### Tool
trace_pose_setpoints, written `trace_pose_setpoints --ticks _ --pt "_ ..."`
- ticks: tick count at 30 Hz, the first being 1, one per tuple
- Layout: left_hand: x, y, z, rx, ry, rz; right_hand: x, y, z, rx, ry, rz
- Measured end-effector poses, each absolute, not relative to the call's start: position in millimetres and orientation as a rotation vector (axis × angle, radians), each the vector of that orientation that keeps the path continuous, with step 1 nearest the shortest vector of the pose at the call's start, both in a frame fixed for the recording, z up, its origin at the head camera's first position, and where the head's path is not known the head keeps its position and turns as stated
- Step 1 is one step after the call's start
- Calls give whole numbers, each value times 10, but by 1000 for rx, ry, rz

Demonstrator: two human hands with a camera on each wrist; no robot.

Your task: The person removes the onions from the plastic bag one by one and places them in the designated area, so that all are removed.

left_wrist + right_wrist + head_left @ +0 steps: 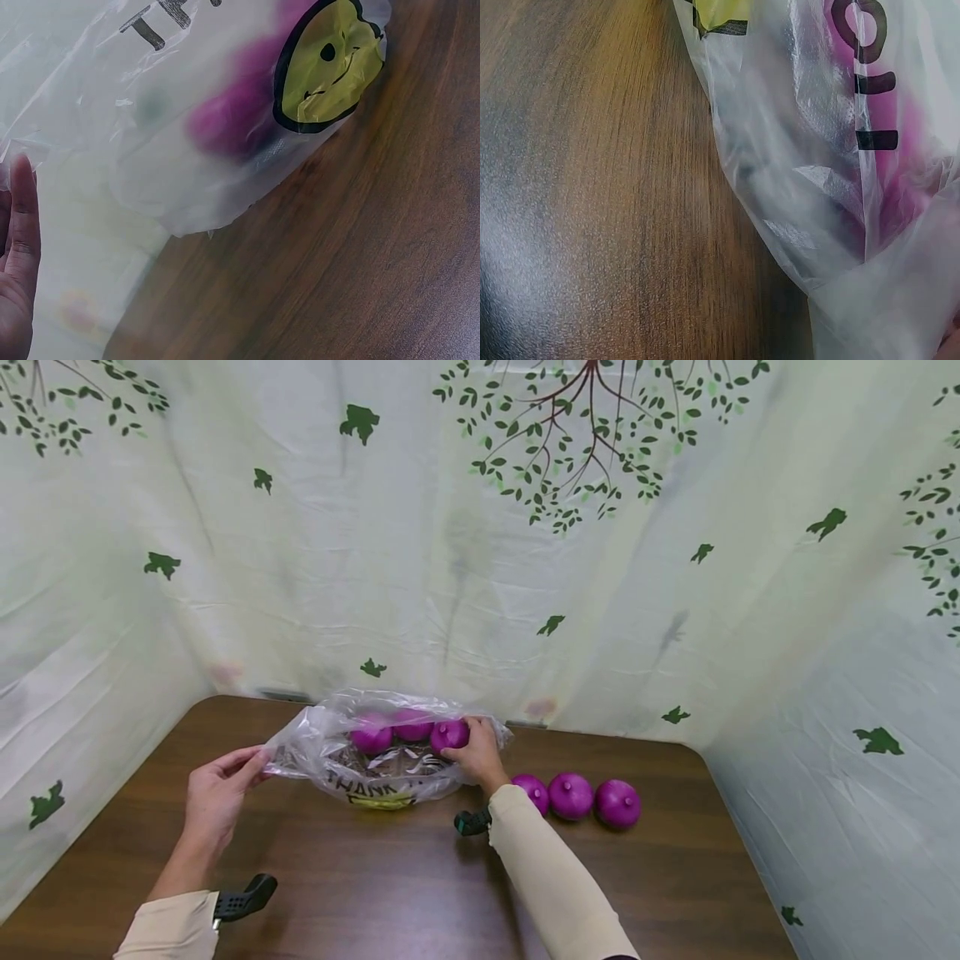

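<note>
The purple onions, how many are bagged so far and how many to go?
Two purple onions already sit in the plastic bag. The right hand holds a third onion at its mouth while the left hand holds the bag's edge. Three onions remain on the table.

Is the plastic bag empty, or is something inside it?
Not empty. The plastic bag holds purple balls: two show through it and the right hand grips a third at its mouth.

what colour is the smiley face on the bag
Yellow with a black outline, on the clear plastic bag; smiley face shows best from the left wrist.
</note>
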State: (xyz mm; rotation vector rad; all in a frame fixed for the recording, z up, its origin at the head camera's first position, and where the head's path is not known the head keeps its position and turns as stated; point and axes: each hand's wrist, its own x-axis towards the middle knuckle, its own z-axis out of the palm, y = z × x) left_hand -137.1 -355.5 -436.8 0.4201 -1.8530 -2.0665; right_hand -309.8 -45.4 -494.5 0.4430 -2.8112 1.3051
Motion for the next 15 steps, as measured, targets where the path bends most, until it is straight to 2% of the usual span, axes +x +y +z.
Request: trace_pose_setpoints --ticks 15 --pt "-1381 -3566 -4373 417 -1860 -2058 -3124 -466 -5021 492 -2861 1305"
